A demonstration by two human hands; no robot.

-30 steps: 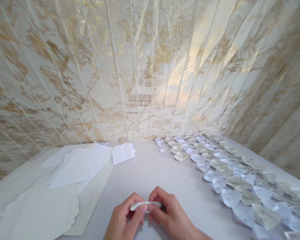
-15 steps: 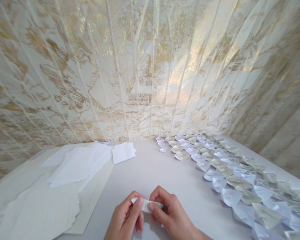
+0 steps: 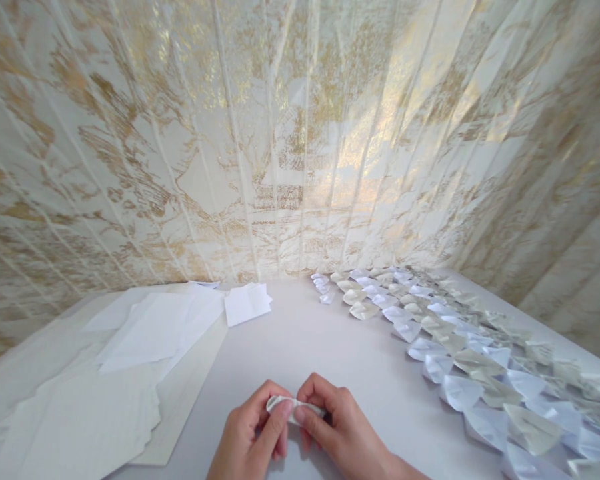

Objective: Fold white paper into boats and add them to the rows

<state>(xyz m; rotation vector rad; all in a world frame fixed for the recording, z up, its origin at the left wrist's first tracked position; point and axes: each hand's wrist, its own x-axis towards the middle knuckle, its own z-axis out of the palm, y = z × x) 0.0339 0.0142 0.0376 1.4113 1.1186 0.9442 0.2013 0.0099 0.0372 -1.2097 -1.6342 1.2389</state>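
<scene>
Holding a folded paper (image 3: 273, 403) sideways in both hands, low and center over the table (image 3: 280, 347)
Running its long axis left to right, nearly level, maybe dipping a touch toward the right end, with a rounded, loop-like end poking out on the left. Pinching it near the middle between thumb and fingers of the left hand (image 3: 254, 433), and same deal closer to the right end with the right hand (image 3: 350, 430); can't really make out the fingertips behind. Compared with half a second ago, showing less flat paper between the thumbs, now sitting closer together, and more of that rounded left end. Further out, got white sheets (image 3: 150, 327) and cream sheets (image 3: 85, 413) off left, a small white stack (image 3: 247, 305) farther back, rows of folded pieces (image 3: 460, 392) on the right, and a gold-patterned curtain (image 3: 280, 167) behind it all
</scene>
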